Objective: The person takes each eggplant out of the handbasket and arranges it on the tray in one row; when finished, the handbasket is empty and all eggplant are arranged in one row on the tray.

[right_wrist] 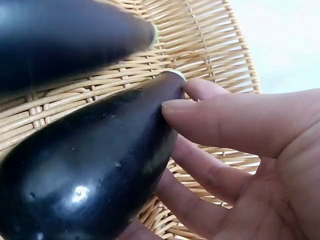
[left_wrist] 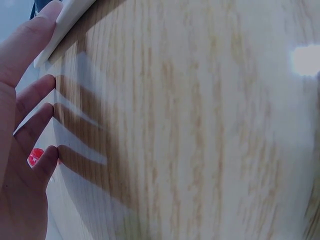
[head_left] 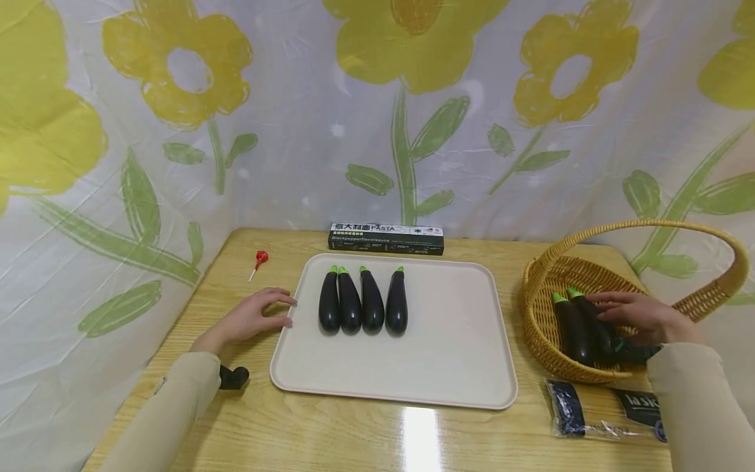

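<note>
My right hand (head_left: 634, 313) reaches into the wicker basket (head_left: 533, 328) and holds one eggplant (right_wrist: 95, 160) near its stem end, thumb on the near side and fingers curled behind. A second eggplant (head_left: 574, 331) lies alongside it in the basket. At the left rim of the white tray (head_left: 454, 354), my left hand (head_left: 259, 316) rests with loosely bent fingers. In the left wrist view its thumb (left_wrist: 42, 22) lies against the rim and the other fingers spread over the wood. Several eggplants (head_left: 373, 301) stand in a row on the tray, green stems pointing away.
A black pasta box (head_left: 386, 240) lies behind the tray. The red lollipop (head_left: 260, 258) is at the back left. A clear and dark packet (head_left: 601, 410) sits in front of the basket, whose tall handle (head_left: 643, 225) arches over it. A floral curtain (head_left: 295, 131) hangs behind the table.
</note>
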The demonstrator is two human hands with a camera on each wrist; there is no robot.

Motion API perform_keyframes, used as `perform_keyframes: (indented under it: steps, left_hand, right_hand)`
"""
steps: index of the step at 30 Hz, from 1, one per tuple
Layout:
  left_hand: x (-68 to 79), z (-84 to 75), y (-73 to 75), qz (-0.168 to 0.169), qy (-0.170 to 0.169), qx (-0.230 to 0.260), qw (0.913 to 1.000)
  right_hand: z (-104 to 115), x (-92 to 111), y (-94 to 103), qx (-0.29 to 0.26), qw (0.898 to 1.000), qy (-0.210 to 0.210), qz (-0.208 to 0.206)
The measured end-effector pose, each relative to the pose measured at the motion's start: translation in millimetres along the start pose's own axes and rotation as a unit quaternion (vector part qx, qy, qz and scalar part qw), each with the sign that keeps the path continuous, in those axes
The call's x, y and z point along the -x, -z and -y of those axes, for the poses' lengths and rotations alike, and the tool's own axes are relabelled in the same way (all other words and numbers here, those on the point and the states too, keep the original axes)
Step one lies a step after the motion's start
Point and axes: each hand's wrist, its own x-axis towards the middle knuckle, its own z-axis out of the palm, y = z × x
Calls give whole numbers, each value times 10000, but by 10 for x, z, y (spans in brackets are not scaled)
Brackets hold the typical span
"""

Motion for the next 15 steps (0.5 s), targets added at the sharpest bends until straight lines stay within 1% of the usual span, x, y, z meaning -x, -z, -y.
perform_keyframes:
  steps: [3, 7, 12, 15]
  left_hand:
    - [2, 3, -2, 2, 3, 5, 10000]
    - [-1, 18, -5, 5, -7, 16, 10000]
    - [-7, 40, -6, 18, 6, 2, 10000]
    - [-4, 37, -5, 17, 4, -8, 10000]
  right_hand:
    - [11, 2, -5, 241, 9997, 2, 59]
    - [21, -1, -13, 189, 9998, -19, 99]
    - [11, -11, -30, 300, 9992, 21, 252]
    - [20, -13, -32, 321, 9992, 47, 223]
